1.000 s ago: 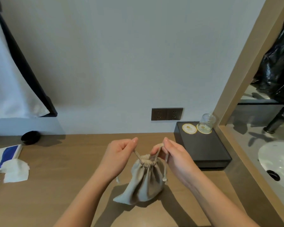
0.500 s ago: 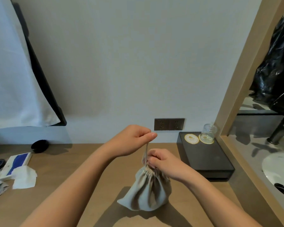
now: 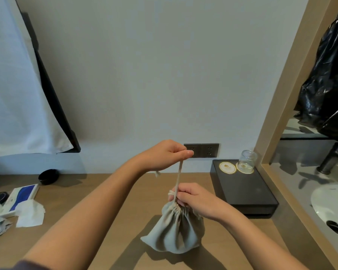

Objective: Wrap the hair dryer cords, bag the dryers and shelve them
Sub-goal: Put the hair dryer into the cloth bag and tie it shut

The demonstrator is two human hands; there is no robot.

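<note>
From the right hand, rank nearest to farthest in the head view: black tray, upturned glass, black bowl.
From the right hand:
1. Black tray, just to its right.
2. Upturned glass, at the tray's far end.
3. Black bowl, far left by the wall.

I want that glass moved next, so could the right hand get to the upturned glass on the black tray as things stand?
Probably not yet: the way to the glass looks clear, but the right hand is pinching the pouch neck.

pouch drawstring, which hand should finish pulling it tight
Left. The left hand already pinches the drawstring taut above the grey pouch, while the right hand grips the gathered neck and steadies it.
</note>
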